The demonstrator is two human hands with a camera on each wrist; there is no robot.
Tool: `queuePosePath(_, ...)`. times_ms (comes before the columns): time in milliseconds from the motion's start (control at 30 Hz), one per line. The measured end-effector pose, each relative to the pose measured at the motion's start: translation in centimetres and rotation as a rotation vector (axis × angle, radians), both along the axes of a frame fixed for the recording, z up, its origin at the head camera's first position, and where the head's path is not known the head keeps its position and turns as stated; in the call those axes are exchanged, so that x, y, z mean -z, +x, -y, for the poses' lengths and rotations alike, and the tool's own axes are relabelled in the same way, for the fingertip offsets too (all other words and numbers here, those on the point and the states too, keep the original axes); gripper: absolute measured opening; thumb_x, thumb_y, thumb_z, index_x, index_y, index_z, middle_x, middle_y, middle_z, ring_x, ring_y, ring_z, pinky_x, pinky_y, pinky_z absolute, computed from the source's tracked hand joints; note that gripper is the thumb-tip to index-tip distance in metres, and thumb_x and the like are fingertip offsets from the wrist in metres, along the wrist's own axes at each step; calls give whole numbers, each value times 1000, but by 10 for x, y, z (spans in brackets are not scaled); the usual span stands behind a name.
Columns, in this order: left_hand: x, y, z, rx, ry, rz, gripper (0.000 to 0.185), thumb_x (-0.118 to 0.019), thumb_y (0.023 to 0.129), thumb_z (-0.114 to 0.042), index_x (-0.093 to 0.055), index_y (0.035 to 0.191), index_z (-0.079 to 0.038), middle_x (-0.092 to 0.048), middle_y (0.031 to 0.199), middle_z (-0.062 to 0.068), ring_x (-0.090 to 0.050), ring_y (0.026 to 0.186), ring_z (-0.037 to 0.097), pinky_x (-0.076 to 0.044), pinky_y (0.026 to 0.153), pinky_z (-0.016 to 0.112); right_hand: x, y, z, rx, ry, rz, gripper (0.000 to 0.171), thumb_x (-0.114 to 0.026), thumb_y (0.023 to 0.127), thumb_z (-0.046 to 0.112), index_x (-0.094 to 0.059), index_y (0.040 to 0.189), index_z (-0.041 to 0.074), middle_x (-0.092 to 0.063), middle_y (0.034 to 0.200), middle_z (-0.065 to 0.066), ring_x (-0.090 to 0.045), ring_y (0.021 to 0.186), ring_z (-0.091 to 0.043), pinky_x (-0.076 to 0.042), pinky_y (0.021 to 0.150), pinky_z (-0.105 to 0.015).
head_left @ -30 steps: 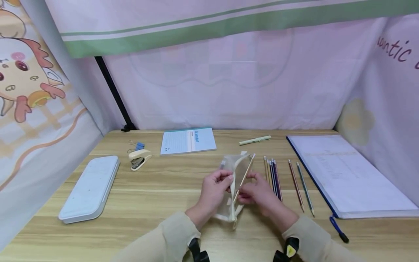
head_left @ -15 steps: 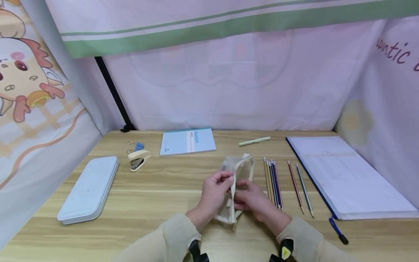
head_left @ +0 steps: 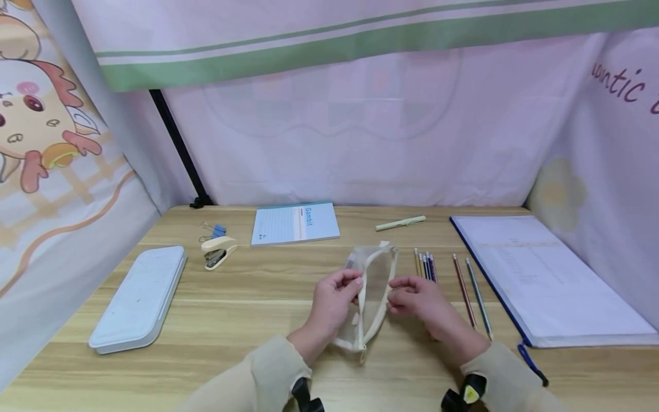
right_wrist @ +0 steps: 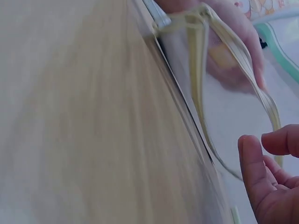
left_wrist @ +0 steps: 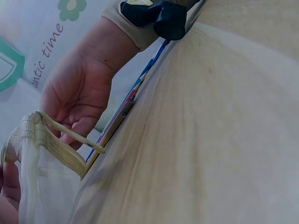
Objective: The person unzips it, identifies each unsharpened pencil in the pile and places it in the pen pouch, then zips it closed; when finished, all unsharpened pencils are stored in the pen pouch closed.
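A see-through mesh zip pouch with cream zipper edges stands on the table with its mouth spread apart. My left hand pinches the pouch's left zipper edge. My right hand is at the right edge of the mouth, fingers bent loosely. In the right wrist view its thumb and a finger stand apart, with nothing visible between them. A zipper pull sticks out from the pouch's near end. Several pencils lie side by side right of the pouch, partly hidden by my right hand.
Farther right lie a brown pencil, a teal pencil and a blue-edged folder. Behind are a light green pen and a notebook. At left are a stapler, a blue binder clip and a white case.
My right hand was at the pouch's mouth and has drawn back to the right. The mouth has spread wider. My left hand keeps its pinch, shifting slightly left.
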State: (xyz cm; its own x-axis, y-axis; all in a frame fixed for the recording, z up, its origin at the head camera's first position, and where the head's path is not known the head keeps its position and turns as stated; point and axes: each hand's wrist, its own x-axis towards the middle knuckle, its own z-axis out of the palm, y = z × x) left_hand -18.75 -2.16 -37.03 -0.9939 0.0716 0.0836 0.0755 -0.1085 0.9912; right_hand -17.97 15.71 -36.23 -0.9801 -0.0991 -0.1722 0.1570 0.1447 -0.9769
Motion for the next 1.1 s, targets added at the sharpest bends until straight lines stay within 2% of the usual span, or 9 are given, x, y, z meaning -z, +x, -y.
queuePosePath(333,3,-2,8,-14,-4,5,18,-60,86,-1,-64,101,8,-60,78,6,-53,60,9,-49,55,17,0,-11,-44,60,214,-76,36,-56,86,2,-48,118,-11,-59,92,-11,-60,74,-12,-55,69,-26)
queuePosePath(533,5,-4,12,-22,11,-11,20,-61,86,-1,-63,102,10,-59,75,5,-52,58,8,-48,54,17,4,-12,-57,30,339,-108,38,-63,83,6,-50,116,-10,-58,87,-9,-58,73,-12,-53,65,-24)
queuePosePath(733,6,-5,14,-27,20,-9,18,-61,86,-1,-63,100,10,-58,73,2,-52,57,8,-48,54,17,6,-16,-62,-3,533,-122,48,-71,78,14,-53,118,-5,-60,83,-5,-53,72,-14,-47,63,-26)
queuePosePath(967,5,-5,14,-24,17,-13,18,-60,86,-1,-63,100,10,-58,73,2,-52,58,9,-49,54,18,3,-23,-63,-71,718,-137,63,-76,75,21,-50,124,-9,-61,78,-4,-54,66,-14,-45,59,-27)
queuePosePath(1100,6,-5,14,-24,10,-17,18,-60,86,-1,-63,100,10,-59,73,2,-52,58,9,-49,54,18,-1,-26,-63,-93,785,-114,67,-77,74,24,-50,124,-10,-61,82,-7,-55,69,-16,-47,60,-30)
